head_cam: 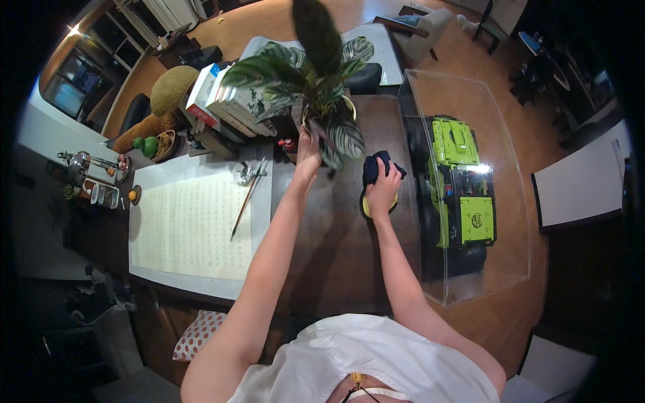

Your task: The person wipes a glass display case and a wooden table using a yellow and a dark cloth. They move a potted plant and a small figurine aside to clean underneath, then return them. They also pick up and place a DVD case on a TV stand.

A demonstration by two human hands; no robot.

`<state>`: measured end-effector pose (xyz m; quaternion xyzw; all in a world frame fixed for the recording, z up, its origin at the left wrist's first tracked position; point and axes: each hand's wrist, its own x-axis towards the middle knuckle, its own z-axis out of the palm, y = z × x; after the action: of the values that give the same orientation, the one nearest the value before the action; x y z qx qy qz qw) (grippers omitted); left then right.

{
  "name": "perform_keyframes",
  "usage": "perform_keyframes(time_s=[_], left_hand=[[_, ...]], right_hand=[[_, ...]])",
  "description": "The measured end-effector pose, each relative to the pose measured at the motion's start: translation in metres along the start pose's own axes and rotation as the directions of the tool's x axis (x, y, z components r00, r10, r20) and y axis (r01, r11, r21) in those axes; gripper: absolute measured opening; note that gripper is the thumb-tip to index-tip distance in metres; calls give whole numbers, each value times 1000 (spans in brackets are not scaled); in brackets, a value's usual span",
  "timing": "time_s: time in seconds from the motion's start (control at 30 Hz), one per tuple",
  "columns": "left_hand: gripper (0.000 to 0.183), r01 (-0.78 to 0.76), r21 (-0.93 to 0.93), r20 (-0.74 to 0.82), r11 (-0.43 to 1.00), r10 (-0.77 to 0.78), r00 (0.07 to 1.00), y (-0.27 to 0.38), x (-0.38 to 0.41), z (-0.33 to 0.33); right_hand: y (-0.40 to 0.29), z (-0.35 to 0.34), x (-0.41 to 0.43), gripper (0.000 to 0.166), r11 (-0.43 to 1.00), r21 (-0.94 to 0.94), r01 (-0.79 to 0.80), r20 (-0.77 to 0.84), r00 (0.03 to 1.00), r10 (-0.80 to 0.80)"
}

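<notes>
My left hand (308, 153) grips the near side of a pale plant pot (351, 108); the leaves hide most of it. From the pot rises a calathea-like houseplant (347, 133) with striped green leaves, one tall leaf blurred. I cannot tell if the pot rests on the dark wooden table (332, 242) or hangs above it. To the right, my right hand (383, 190) is closed over a bunched dark cloth (372, 171). Beneath that hand, a round yellow item with a black rim (366, 205) lies on the table, partly covered.
Left of my arms lies paper with columns of writing (191, 226), with a brush (247, 201) and a glass jar (243, 173). Books (237, 108) stand behind. A small red bottle (287, 145) is beside my left hand. At right, a clear case (504, 201) covers a green model vehicle (456, 141).
</notes>
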<state>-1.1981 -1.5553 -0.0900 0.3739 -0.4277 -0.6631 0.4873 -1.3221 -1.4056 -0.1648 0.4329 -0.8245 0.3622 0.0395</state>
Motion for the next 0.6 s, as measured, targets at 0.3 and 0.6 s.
perform_keyframes(time_s=[0.3,0.6], left_hand=[[49,16,-32,61,999,-14,998,-6,41,18],[40,31,-79,2,996,-31,1000,-33,61,26]], right_hand=[[2,3,2,67,999,-26,-27,-11,1000,26],[6,9,2,67,998,-54,-18,-27,1000,16]])
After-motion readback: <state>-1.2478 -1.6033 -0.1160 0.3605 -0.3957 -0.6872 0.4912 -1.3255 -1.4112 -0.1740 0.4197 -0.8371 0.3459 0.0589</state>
